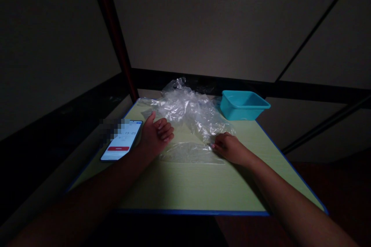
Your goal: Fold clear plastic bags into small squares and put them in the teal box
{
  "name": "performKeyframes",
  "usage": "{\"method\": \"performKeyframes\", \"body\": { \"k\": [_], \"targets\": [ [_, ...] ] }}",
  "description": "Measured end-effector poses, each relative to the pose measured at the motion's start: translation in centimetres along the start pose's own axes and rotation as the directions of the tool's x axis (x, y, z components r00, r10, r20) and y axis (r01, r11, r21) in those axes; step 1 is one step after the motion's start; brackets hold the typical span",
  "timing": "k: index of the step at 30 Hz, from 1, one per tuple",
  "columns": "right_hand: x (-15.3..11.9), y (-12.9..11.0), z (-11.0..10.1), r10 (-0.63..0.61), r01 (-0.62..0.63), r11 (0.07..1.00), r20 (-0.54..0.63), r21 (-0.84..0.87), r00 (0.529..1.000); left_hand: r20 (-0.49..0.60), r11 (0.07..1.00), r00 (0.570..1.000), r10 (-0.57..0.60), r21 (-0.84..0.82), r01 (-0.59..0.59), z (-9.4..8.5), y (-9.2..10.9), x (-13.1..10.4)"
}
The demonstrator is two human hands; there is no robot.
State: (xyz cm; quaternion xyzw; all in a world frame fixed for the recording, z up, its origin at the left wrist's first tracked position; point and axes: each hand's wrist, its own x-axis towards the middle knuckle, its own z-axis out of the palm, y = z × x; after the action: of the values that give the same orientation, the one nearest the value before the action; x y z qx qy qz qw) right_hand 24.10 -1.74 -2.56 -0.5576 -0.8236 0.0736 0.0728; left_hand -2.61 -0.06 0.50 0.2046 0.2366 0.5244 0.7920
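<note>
A crumpled heap of clear plastic bags (185, 104) lies across the back and middle of the table. Nearer to me, a flat clear plastic bag (188, 154) is spread out; whether it joins the heap I cannot tell. My right hand (228, 147) rests at the flat bag's right side, fingers bent and pressed together on the plastic. Left of the flat bag is my left hand (159, 133), its fingers curled into a loose fist with the thumb pointing up. Nothing shows inside that fist.
On the left edge of the light green table (191, 191) lies a lit phone (123, 141), beside my left wrist. A turquoise plastic basin (242, 110) stands at the back right corner. Walls (203, 19) rise close behind the table and on its left.
</note>
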Motion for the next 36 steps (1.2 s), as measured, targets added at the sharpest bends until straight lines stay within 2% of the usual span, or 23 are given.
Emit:
{"method": "performKeyframes", "body": {
  "k": [10,19,26,36],
  "targets": [
    [-0.11,-0.04,-0.23,-0.009,0.008,1.000,0.020,0.002,1.000,0.144,0.998,0.987,-0.067,-0.003,0.068,-0.12,0.04,-0.51],
    [0.12,0.59,0.41,-0.019,0.019,0.999,0.019,0.027,1.000,0.244,0.993,0.964,-0.109,-0.016,0.117,0.06,-0.25,-0.78],
    [0.07,0.57,0.36,-0.016,0.016,1.000,0.034,-0.005,0.999,0.215,0.995,0.972,-0.090,-0.016,0.096,-0.16,-0.24,-0.31],
    [0.08,0.66,0.41,-0.034,0.033,0.999,0.005,0.014,0.999,0.072,0.999,0.996,-0.052,0.004,0.052,-0.01,-0.16,-0.01]
  ]
}}
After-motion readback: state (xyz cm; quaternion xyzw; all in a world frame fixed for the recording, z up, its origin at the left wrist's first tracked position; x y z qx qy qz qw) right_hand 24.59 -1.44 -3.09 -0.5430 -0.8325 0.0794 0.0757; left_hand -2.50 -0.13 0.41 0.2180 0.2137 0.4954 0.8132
